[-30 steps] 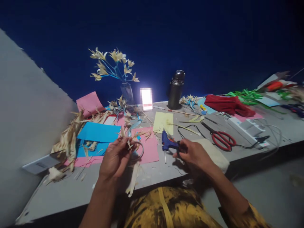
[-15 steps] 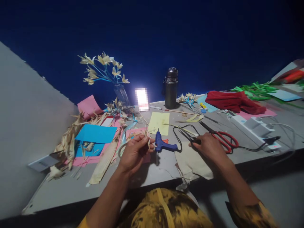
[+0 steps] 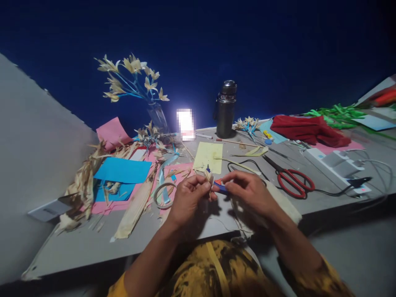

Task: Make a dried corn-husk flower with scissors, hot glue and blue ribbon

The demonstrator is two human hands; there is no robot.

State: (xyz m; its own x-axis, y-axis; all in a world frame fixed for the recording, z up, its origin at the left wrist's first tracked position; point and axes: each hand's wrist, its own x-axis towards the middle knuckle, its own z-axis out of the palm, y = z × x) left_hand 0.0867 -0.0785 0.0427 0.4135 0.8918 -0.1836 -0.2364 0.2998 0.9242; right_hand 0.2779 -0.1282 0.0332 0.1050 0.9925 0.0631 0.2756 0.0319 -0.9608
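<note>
My left hand [image 3: 193, 196] pinches a small cream flower of dried husk [image 3: 209, 178] between thumb and fingers, in front of the blue glue gun [image 3: 220, 188]. The flower and both hands hide much of the glue gun, which lies on the table. My right hand [image 3: 252, 194] is just to the right of the flower, fingers curled and thumb close to the forefinger; what it holds, if anything, is hidden. Beneath my right forearm lies a beige sheet [image 3: 286, 203]. A yellow paper [image 3: 210, 154] lies beyond my hands.
Red-handled scissors [image 3: 297, 185] and a power strip [image 3: 328, 167] lie to the right. Behind stand a dark flask [image 3: 226, 111] and a glass vase [image 3: 157, 117] of husk flowers. To the left are a tape roll [image 3: 163, 196], blue paper [image 3: 123, 169] and dried husks [image 3: 136, 210].
My right hand has moved left from the small black scissors, which no longer show, toward the flower. My left hand has moved right with the flower. The beige sheet has shifted right.
</note>
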